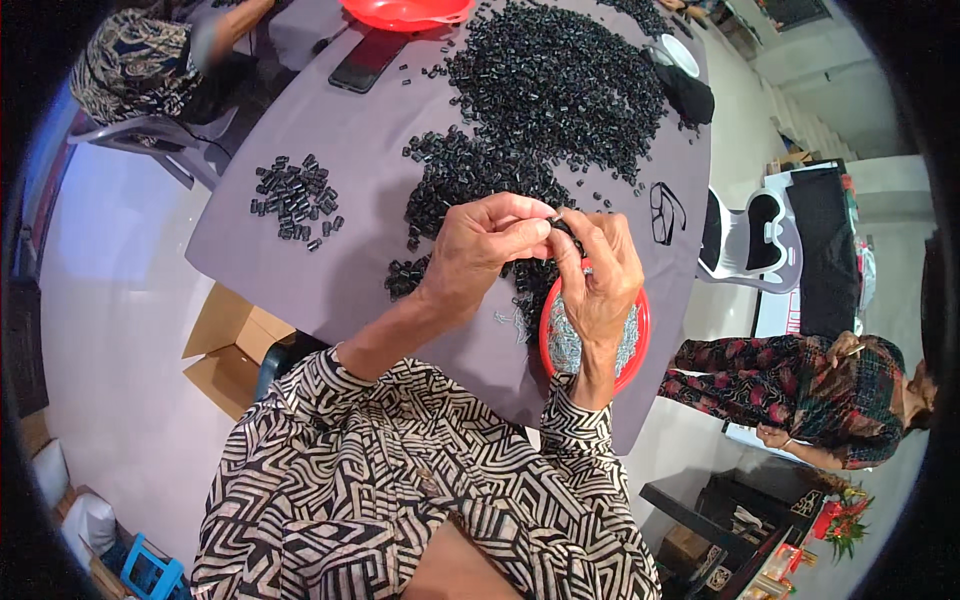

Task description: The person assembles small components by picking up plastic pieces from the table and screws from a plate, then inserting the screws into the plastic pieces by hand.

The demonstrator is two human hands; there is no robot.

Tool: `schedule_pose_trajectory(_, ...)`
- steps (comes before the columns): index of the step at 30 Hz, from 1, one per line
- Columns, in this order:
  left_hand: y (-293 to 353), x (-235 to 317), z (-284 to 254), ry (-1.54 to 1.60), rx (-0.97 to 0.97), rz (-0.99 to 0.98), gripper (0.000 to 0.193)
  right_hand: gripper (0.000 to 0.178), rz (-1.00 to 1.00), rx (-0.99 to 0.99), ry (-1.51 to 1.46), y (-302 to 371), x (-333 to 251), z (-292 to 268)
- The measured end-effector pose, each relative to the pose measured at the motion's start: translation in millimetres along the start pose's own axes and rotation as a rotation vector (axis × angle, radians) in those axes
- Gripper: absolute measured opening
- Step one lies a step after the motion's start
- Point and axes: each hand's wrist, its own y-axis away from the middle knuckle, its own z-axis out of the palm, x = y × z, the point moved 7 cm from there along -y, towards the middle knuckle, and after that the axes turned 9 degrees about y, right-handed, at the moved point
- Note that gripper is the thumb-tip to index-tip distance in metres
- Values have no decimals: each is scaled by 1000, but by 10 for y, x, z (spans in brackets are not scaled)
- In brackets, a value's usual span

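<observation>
Over the near side of the table, my left hand (478, 250) and my right hand (603, 268) meet, fingertips pinched together. Between them is a small black plastic piece (564, 228), mostly covered by the fingers. I cannot make out whether a second small part is with it. Under my right hand stands a red bowl (546, 345) full of thin silver metal pins or screws (566, 342). Some of these silver pieces (512, 320) lie loose on the cloth left of the bowl. Behind my hands spreads a big heap of black plastic pieces (560, 85).
A smaller pile of black pieces (296, 200) lies at the left of the cloth-covered table (350, 190). Farther back are a phone (368, 60) and another red bowl (405, 12). Glasses (665, 213) rest near the right edge. Two people (135, 65) (800, 395) are nearby.
</observation>
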Motion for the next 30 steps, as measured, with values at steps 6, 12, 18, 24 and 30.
schedule_pose_trajectory(6, -11, 15, 26, -32, -9, 34, 14, 20, -99, 43, 26, -51, -71, -17)
schedule_pose_trajectory(12, 2, 5, 41, -16, -2, 12, 14, 16, 46, 2, -120, -61, 32, -55)
schedule_pose_trajectory(18, -6, -19, 72, -106, 4, 3, 15, 13, 527, -49, -722, 93, 470, 92)
schedule_pose_trajectory(24, -20, -19, 92, -196, -28, 91, 14, 17, 583, 7, -1529, 122, 514, 326)
schedule_pose_trajectory(30, -30, -45, 125, -230, -46, 99, 14, 18, 624, 12, -1507, 148, 543, 368)
